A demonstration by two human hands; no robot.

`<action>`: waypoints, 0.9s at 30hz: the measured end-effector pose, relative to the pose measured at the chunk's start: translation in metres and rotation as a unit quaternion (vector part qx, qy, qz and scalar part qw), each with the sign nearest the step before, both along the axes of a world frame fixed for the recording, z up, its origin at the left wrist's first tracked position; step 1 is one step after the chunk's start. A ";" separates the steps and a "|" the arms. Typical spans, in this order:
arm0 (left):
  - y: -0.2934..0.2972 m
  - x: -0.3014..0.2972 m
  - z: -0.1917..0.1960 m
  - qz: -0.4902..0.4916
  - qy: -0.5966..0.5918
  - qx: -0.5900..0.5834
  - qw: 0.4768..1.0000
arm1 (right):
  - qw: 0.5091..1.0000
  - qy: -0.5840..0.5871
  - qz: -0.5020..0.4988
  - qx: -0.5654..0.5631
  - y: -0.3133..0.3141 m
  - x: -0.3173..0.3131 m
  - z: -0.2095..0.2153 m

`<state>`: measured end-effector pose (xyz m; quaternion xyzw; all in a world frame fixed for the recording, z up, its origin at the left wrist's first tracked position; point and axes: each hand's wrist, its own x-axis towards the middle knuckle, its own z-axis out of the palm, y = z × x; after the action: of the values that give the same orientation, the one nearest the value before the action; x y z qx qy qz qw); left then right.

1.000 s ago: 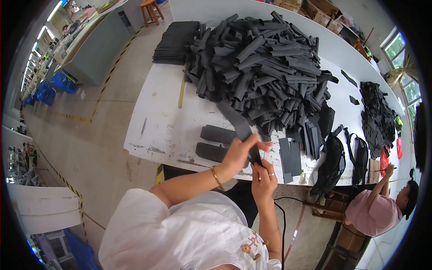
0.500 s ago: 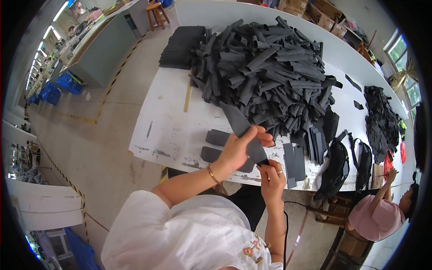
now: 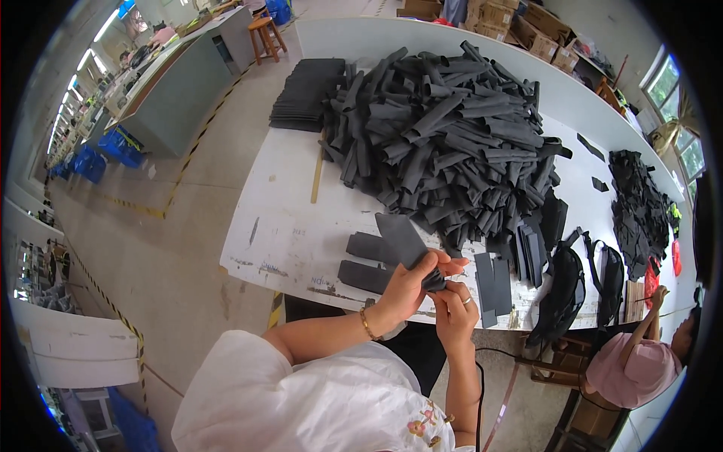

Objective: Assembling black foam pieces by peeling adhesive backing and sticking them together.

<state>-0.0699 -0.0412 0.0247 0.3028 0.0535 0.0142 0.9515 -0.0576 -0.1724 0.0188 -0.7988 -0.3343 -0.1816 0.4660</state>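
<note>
Handwriting (image 3: 323, 280) on table (image 3: 282, 215), black strip (image 3: 401, 238) in grip of left hand (image 3: 404, 290) and right hand (image 3: 455, 310)

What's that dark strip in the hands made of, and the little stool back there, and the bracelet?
The dark strip looks like matte fabric or thin foam: it bends and barely shines. The stool seems wooden, with an orange-brown colour and separate legs; its finish is too small to tell. The bracelet may be metal, going by its gold colour.

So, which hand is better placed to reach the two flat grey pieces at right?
The right hand, probably: nearer those flat pieces than the left hand, though both hold the dark strip.
</note>
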 end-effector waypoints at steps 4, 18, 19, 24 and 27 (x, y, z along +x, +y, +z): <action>-0.003 0.001 -0.011 -0.007 -0.015 -0.010 1.000 | 1.000 -0.003 0.006 0.001 0.001 0.002 0.002; 0.003 0.009 -0.017 -0.036 0.054 -0.039 0.997 | 0.988 0.151 -0.038 0.003 0.008 0.000 -0.003; 0.004 0.013 -0.015 -0.020 0.039 -0.033 0.999 | 0.971 0.215 -0.043 0.096 0.014 0.001 -0.009; 0.029 0.032 -0.007 0.072 -0.047 -0.101 0.991 | 0.886 0.253 -0.136 0.364 0.015 -0.004 -0.018; 0.053 0.038 -0.007 0.096 -0.082 -0.039 0.991 | 0.842 0.345 -0.131 0.394 -0.012 -0.005 -0.013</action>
<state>-0.0314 0.0122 0.0173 0.2570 0.0050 0.1278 0.9579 -0.0627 -0.1844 0.0056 -0.5956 0.0552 -0.0698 0.7984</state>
